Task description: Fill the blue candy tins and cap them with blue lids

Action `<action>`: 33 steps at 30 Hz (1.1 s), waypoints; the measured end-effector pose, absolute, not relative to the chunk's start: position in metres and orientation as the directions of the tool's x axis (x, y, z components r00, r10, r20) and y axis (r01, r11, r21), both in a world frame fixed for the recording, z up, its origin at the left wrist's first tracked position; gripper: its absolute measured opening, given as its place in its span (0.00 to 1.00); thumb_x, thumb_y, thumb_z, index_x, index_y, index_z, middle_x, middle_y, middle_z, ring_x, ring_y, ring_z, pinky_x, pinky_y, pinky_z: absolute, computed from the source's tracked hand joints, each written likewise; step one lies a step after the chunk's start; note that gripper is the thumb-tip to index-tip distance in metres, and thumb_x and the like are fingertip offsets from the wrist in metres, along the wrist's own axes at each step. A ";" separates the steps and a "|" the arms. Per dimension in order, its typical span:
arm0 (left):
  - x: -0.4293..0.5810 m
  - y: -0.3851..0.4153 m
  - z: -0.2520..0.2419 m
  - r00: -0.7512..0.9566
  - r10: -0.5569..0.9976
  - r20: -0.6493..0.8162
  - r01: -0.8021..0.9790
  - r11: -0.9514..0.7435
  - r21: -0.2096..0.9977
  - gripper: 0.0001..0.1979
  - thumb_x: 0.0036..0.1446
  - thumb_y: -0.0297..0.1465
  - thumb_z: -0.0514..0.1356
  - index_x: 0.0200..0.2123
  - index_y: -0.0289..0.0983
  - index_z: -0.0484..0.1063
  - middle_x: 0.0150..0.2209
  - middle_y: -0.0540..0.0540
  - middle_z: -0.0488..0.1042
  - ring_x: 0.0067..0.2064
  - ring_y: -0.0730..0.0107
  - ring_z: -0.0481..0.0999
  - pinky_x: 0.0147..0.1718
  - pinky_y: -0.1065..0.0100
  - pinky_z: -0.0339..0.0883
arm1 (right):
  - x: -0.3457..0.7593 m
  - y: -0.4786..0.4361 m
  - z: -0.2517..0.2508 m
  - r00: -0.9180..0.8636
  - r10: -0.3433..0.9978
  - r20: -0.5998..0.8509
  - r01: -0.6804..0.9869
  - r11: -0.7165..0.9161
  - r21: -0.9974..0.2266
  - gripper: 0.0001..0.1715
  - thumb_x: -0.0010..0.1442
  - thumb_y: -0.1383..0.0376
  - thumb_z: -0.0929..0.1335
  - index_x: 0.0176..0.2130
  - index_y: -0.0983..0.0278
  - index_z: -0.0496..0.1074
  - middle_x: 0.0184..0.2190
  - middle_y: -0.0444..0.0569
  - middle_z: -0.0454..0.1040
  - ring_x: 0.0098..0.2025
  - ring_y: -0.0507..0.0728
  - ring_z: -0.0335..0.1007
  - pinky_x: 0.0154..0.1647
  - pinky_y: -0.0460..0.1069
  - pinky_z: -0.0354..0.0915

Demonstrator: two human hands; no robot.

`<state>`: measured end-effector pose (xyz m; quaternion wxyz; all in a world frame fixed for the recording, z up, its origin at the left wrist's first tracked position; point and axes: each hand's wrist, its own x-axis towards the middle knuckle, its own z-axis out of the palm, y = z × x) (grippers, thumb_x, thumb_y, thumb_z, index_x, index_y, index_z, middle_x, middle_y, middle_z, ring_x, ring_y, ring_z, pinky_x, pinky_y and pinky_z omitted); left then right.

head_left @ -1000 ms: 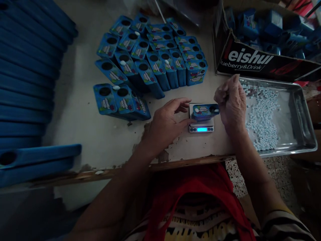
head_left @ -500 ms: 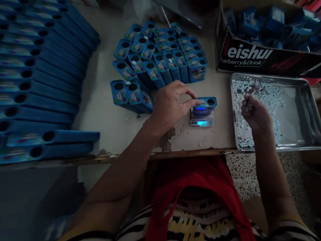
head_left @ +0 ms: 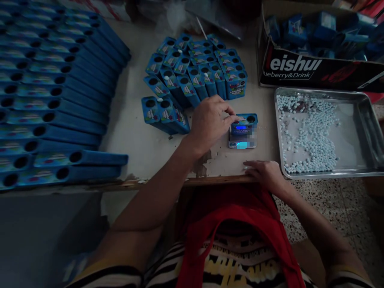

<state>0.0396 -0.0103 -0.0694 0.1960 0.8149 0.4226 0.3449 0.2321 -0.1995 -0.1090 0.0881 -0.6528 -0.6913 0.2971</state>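
A small blue candy box (head_left: 244, 127) with a round dark hole in its top stands on a little digital scale (head_left: 235, 143) with a lit display. My left hand (head_left: 210, 122) pinches the box's left end between thumb and fingertips. At the table's front edge lies my right hand (head_left: 265, 172), fingers stretched out to the left, holding nothing. Just right of it is a metal tray (head_left: 355, 173) of pale blue candies (head_left: 321, 148). Behind my left hand stands a group of similar blue boxes (head_left: 237, 86), a few with a white candy on top.
Long rows of blue boxes (head_left: 87, 108) fill the table's left side. At the back right, a black carton (head_left: 300, 72) holds more blue boxes. Clear plastic (head_left: 210, 18) lies at the back. A few chips mark the worn tabletop (head_left: 156, 156).
My right hand has left the candy tray and moved left to the table's front edge, its fingers now extended. My left hand stays at the box on the scale. The view has shifted slightly.
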 end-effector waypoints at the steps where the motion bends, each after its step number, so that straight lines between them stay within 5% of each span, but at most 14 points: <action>1: 0.040 -0.010 -0.069 0.408 0.820 0.401 0.546 -0.571 0.613 0.06 0.60 0.34 0.74 0.33 0.41 0.82 0.41 0.44 0.82 0.43 0.57 0.80 0.50 0.56 0.75 | 0.230 -0.199 -0.110 -0.163 0.945 -0.284 0.866 -0.001 -0.500 0.18 0.75 0.59 0.70 0.58 0.56 0.84 0.55 0.53 0.86 0.52 0.67 0.86 0.49 0.54 0.72; 7: 0.053 -0.016 -0.056 0.441 0.777 0.450 0.447 -0.625 0.640 0.05 0.65 0.34 0.71 0.35 0.43 0.82 0.43 0.45 0.82 0.48 0.56 0.81 0.54 0.54 0.75 | 0.228 -0.193 -0.123 -0.160 0.945 -0.287 0.879 0.004 -0.476 0.15 0.76 0.58 0.69 0.52 0.56 0.85 0.53 0.51 0.87 0.50 0.66 0.86 0.46 0.53 0.71; 17: 0.079 -0.016 -0.068 0.473 0.756 0.453 0.392 -0.641 0.660 0.04 0.63 0.30 0.73 0.35 0.42 0.82 0.41 0.46 0.80 0.47 0.58 0.80 0.53 0.55 0.74 | 0.257 -0.179 -0.084 0.147 0.989 0.011 0.582 -0.077 -0.810 0.10 0.67 0.55 0.75 0.41 0.57 0.86 0.32 0.45 0.84 0.33 0.55 0.77 0.39 0.51 0.68; 22: 0.070 -0.019 -0.052 0.453 0.760 0.466 0.407 -0.642 0.650 0.04 0.65 0.31 0.71 0.36 0.42 0.80 0.43 0.46 0.81 0.49 0.57 0.79 0.56 0.54 0.72 | 0.273 -0.162 -0.054 0.367 0.929 -0.052 0.114 -0.100 -0.988 0.15 0.61 0.51 0.78 0.38 0.58 0.80 0.24 0.39 0.68 0.24 0.49 0.58 0.23 0.46 0.56; 25: 0.068 -0.019 -0.045 0.462 0.763 0.453 0.420 -0.638 0.646 0.04 0.66 0.31 0.71 0.37 0.41 0.81 0.43 0.45 0.81 0.50 0.56 0.79 0.57 0.54 0.72 | 0.282 -0.154 -0.049 0.375 0.916 -0.145 -0.154 -0.093 -0.984 0.18 0.58 0.51 0.80 0.36 0.58 0.75 0.21 0.36 0.56 0.21 0.48 0.47 0.18 0.46 0.45; 33: 0.076 -0.017 -0.059 0.483 0.776 0.405 0.432 -0.614 0.661 0.04 0.65 0.31 0.71 0.43 0.42 0.84 0.47 0.44 0.83 0.53 0.54 0.80 0.56 0.52 0.72 | 0.277 -0.145 -0.053 0.280 0.945 -0.169 -0.098 -0.147 -0.984 0.21 0.58 0.47 0.79 0.37 0.58 0.73 0.24 0.36 0.55 0.21 0.48 0.47 0.17 0.46 0.42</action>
